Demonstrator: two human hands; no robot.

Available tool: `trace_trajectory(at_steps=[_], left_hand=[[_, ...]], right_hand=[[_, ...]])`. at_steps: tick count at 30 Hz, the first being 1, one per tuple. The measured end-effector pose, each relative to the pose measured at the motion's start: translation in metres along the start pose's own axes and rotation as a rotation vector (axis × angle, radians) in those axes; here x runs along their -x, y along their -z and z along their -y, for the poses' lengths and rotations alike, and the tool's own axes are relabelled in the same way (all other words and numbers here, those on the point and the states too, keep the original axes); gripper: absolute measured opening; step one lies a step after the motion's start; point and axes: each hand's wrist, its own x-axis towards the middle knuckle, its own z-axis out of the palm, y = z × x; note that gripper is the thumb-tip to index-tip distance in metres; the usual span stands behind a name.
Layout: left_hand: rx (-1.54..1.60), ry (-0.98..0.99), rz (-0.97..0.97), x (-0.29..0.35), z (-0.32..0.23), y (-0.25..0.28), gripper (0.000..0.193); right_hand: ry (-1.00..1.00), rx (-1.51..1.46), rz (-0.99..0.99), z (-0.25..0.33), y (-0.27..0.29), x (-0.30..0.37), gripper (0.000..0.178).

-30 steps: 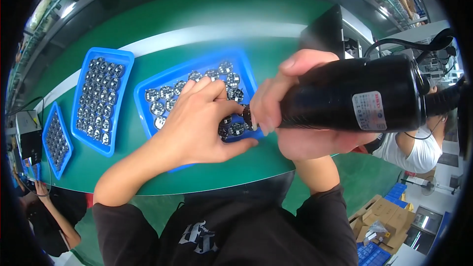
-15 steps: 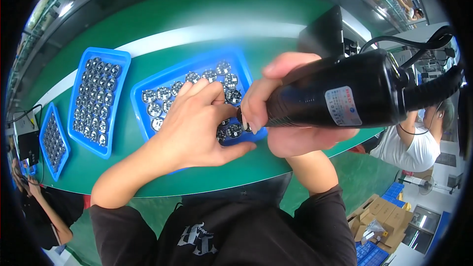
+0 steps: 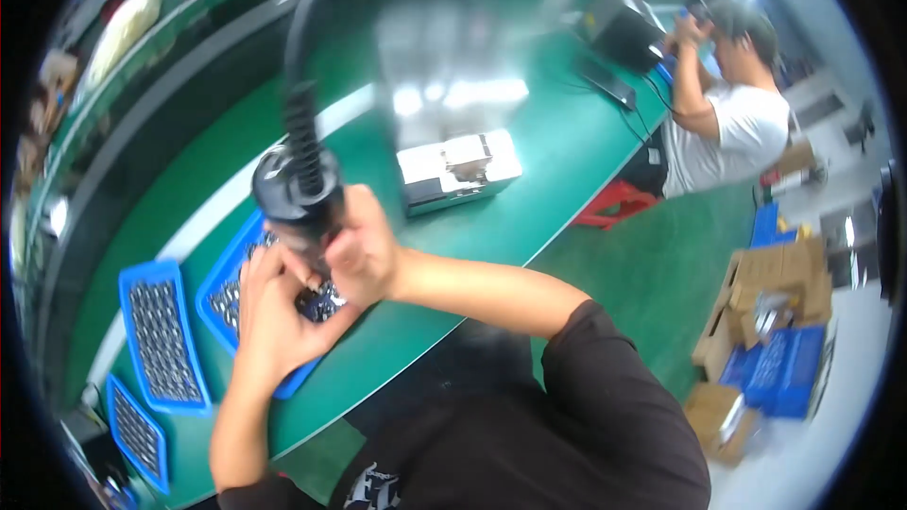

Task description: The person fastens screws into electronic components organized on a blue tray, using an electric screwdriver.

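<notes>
On the green counter (image 3: 529, 198), two blue trays (image 3: 161, 340) of small metal parts lie at the near left. Just right of them, a third blue tray (image 3: 219, 295) sits under the left hand (image 3: 274, 316), whose fingers curl around small metal parts (image 3: 324, 300). The right hand (image 3: 364, 255) wraps tight around a black corded power tool (image 3: 298, 194), held upright over that tray. A silver-white device (image 3: 458, 168) stands farther right; a person in white (image 3: 727, 123) works at the far right.

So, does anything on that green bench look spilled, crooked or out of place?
Nothing stands out. The three blue trays lie flat on the green bench with their small metal parts inside, none scattered. The right hand grips the black power screwdriver upright over the nearest tray while the left hand steadies a part beneath. The picture is partly motion-blurred.
</notes>
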Motion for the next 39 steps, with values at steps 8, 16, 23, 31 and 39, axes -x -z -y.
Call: trace_trajectory(at_steps=[8, 16, 23, 31, 39], left_hand=[[-0.128, -0.066, -0.006, 0.009, -0.017, -0.013, 0.052], [-0.069, -0.219, -0.237, 0.013, 0.003, 0.017, 0.038], [-0.1, -0.161, -0.285, 0.033, 0.025, 0.009, 0.042], [-0.218, -0.154, -0.274, 0.025, 0.009, 0.01, 0.051], [-0.269, -0.135, -0.091, 0.009, 0.005, 0.018, 0.051]], right_hand=[[0.219, 0.289, -0.218, 0.121, 0.028, -0.01, 0.095], [0.278, 0.219, -0.345, 0.138, 0.078, -0.031, 0.085], [0.25, 0.346, -0.295, 0.142, 0.069, -0.027, 0.096], [0.265, 0.297, -0.207, 0.146, 0.08, -0.028, 0.096], [0.254, 0.178, -0.084, 0.139, 0.074, -0.022, 0.096]])
